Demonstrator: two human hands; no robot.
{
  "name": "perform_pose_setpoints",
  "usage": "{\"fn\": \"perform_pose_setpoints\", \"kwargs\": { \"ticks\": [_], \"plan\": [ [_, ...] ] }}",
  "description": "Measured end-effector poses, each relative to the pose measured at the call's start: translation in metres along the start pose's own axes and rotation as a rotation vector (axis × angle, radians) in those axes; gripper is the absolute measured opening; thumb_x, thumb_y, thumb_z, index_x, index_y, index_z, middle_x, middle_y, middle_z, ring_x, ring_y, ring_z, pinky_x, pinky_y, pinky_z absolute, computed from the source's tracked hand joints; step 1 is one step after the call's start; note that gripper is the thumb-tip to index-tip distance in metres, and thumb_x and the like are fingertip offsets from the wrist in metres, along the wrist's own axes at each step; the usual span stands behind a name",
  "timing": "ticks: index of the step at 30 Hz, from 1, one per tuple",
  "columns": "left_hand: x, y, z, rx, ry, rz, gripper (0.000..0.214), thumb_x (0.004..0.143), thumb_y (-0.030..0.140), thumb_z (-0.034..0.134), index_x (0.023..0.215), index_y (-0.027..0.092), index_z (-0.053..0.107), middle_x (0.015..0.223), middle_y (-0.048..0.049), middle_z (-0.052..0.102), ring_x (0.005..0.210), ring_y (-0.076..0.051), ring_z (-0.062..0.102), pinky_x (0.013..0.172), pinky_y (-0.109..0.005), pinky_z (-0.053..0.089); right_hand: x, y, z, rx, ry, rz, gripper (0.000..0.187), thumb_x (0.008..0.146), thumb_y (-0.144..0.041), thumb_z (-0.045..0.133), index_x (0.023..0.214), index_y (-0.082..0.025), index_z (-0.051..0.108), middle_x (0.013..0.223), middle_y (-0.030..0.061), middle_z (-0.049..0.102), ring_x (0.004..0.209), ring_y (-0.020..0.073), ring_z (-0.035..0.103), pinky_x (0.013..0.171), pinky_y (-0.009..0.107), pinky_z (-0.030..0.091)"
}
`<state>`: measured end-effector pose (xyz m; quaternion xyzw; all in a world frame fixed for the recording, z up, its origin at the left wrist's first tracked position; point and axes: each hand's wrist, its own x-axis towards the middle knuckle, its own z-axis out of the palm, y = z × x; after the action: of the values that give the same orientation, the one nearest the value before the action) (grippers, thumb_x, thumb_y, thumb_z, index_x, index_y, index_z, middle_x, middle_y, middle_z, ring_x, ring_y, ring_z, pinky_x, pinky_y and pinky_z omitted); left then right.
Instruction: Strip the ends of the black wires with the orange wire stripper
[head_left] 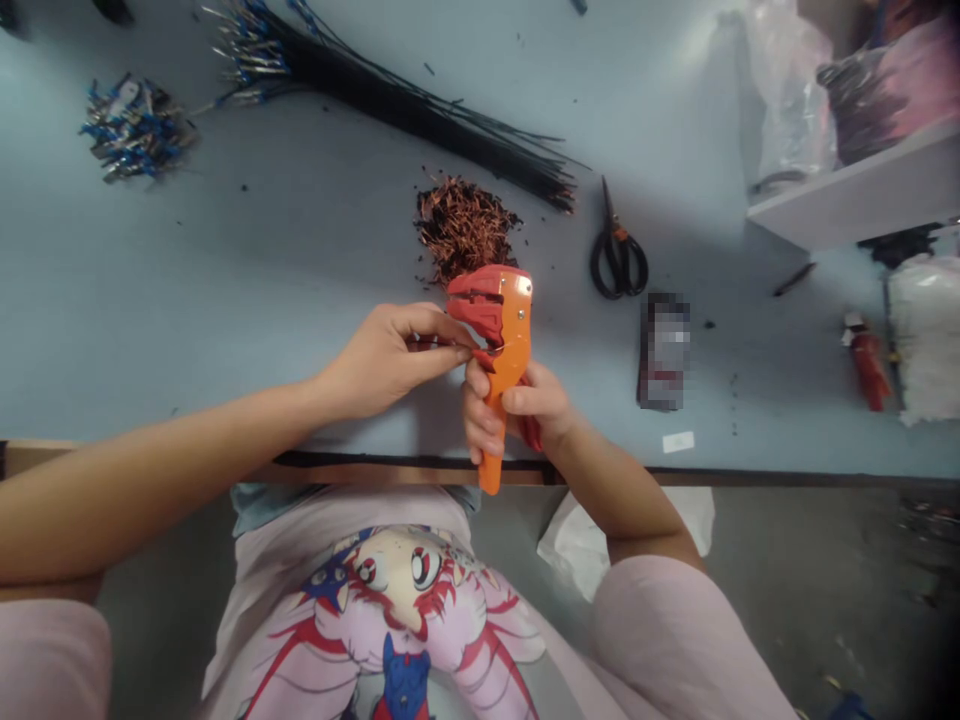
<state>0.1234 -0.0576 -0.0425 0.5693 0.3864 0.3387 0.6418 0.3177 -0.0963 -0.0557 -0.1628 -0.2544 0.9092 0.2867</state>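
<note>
My right hand point(517, 405) is wrapped round the handles of an orange and red wire stripper point(514, 325), held upright near the table's front edge with its jaws at the top. My left hand point(401, 355) reaches in from the left, its thumb and forefinger pinched together beside the tool, just below the red jaws. A short, thin wire point(491, 350) shows between these fingertips and the tool; most of it is hidden. Directly behind the stripper's head lies a pile of copper strands and dark insulation scraps point(469, 225).
Toward the back lies a bundle of black wires point(420, 115); left of it sits a heap of blue-and-metal terminals point(135, 130). Black scissors point(619, 255) and a blurred dark rectangular object point(664, 350) are on the right. Farther right are red-handled pliers point(866, 365) and a shelf point(862, 190).
</note>
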Motion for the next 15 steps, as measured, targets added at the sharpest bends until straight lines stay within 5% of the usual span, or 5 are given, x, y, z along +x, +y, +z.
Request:
{"fn": "perform_pose_setpoints", "kwargs": {
  "ticks": [15],
  "plan": [
    [0.0021, -0.0041, -0.0003, -0.127, -0.037, -0.034, 0.019, 0.079, 0.028, 0.072, 0.093, 0.015, 0.074, 0.096, -0.0040, 0.076, 0.090, -0.017, 0.069, 0.085, -0.029, 0.054, 0.0005, 0.0000, -0.0013, 0.018, -0.001, 0.027, 0.022, 0.086, -0.029, 0.069, 0.094, -0.015, 0.054, 0.071, -0.0009, 0.062, 0.058, 0.0131, 0.064, 0.063, 0.036, 0.063]
  ]
}}
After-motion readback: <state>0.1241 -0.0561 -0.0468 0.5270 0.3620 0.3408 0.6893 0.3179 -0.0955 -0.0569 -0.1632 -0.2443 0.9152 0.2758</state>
